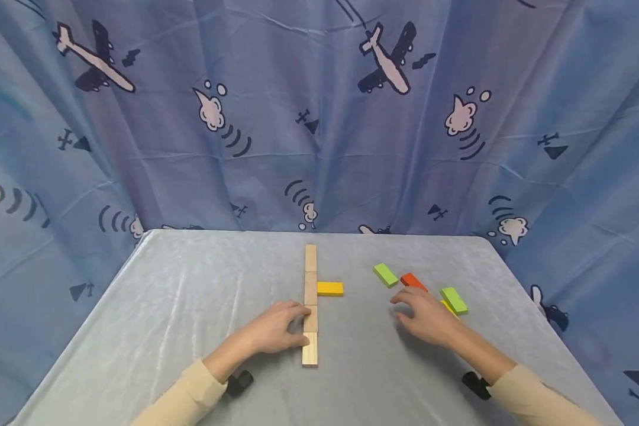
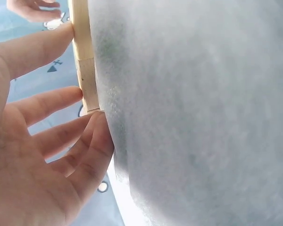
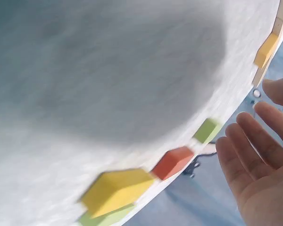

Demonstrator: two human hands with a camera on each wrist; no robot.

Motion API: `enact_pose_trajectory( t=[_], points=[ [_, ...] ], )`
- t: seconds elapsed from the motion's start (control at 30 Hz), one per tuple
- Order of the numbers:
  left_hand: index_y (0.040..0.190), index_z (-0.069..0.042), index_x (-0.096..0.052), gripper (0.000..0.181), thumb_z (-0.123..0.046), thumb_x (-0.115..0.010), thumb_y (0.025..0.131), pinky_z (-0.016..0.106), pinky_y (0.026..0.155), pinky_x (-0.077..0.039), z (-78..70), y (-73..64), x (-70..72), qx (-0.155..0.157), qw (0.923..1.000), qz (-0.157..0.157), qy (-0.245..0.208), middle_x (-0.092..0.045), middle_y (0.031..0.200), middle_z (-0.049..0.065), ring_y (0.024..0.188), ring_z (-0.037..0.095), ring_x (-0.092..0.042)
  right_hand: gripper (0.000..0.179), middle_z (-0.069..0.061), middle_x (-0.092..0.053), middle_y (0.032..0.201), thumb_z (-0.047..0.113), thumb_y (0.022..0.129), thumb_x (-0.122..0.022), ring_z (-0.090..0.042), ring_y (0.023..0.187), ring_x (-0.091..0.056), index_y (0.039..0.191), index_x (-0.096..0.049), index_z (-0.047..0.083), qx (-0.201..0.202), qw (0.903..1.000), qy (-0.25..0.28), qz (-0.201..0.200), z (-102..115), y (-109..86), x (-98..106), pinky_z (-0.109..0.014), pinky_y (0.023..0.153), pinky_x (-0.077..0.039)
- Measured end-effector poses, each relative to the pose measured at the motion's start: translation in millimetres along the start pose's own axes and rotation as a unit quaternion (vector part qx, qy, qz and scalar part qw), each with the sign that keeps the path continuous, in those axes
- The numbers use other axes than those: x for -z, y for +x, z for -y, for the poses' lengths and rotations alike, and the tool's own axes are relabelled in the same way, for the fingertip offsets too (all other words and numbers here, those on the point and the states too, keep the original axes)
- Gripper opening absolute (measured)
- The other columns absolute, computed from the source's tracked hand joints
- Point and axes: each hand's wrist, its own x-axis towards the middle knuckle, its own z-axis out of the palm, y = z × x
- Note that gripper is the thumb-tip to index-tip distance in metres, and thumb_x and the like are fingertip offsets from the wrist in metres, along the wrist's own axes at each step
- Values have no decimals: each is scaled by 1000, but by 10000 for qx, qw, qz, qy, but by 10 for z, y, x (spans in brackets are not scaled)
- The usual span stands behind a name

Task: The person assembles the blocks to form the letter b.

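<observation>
A straight row of plain wooden blocks (image 1: 310,287) runs front to back on the table. From its right side a yellow block (image 1: 330,289) sticks out at a right angle. My left hand (image 1: 277,327) is at the row's left side, thumb and fingertips touching the two nearer blocks; the left wrist view shows its fingers (image 2: 52,106) loosely extended along the wood. Over the right half, my right hand (image 1: 426,313) hovers with spread fingers, holding nothing. Just beyond it lies a red block (image 1: 412,280), partly covered by the hand in the head view.
A green block (image 1: 386,275) lies left of the red one. Farther right, another green block (image 1: 454,300) sits against a second yellow block (image 3: 120,190), which the right hand partly hides in the head view. A patterned blue curtain (image 1: 277,130) hangs behind the table (image 1: 218,266).
</observation>
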Motion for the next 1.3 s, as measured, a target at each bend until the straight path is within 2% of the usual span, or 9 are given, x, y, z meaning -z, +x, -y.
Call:
enact_pose_trajectory(
  t=[0.2, 0.47, 0.7, 0.9, 1.03, 1.3],
  points=[
    [140, -8, -59, 59, -35, -77, 91, 48, 107, -44, 15, 2, -1, -40, 10000, -17, 40, -57, 141, 12, 131, 32, -51, 29, -13, -67, 119, 8, 87, -77, -38, 115, -61, 115, -72, 1, -96, 9997, -44, -237, -205, -160, 59, -57, 97, -50],
    [137, -4, -61, 57, -30, -79, 89, 50, 108, -43, 25, -1, 2, -296, 9995, -138, 42, -59, 138, 16, 131, 36, -51, 29, -13, -69, 116, 9, 88, -76, -35, 109, -63, 116, -72, 1, -325, 9984, 59, -459, -472, -294, 156, -56, 93, -52],
    [137, -5, -61, 57, -30, -79, 89, 50, 108, -43, 25, -5, 6, -257, 9996, -133, 25, -58, 138, 16, 131, 36, -51, 32, -13, -68, 109, 9, 87, -78, -30, 98, -63, 115, -71, -4, -436, 9983, 23, -393, -635, -391, 185, -53, 85, -53],
    [138, -6, -61, 58, -32, -79, 89, 50, 108, -43, 40, 8, -10, -239, 9996, -118, 54, -58, 139, 15, 132, 35, -51, 37, -15, -66, 111, 9, 84, -80, -30, 99, -64, 117, -70, -4, -848, 9963, 104, -133, -749, -444, 170, -51, 83, -55],
    [138, -6, -61, 59, -33, -79, 89, 49, 108, -44, 44, 8, -6, -204, 9997, -114, 54, -58, 139, 14, 131, 35, -51, 43, -16, -64, 114, 9, 83, -81, -31, 99, -63, 121, -67, -4, -1011, 9945, 287, 0, -783, -437, 158, -45, 79, -57],
    [137, -6, -61, 58, -32, -79, 89, 49, 107, -44, 53, 16, -13, -211, 9997, -111, 58, -59, 138, 13, 131, 34, -51, 57, -16, -63, 117, 17, 78, -87, -24, 92, -59, 126, -65, -4, -952, 9952, 222, -35, -773, -392, 139, -42, 76, -53]
  ],
)
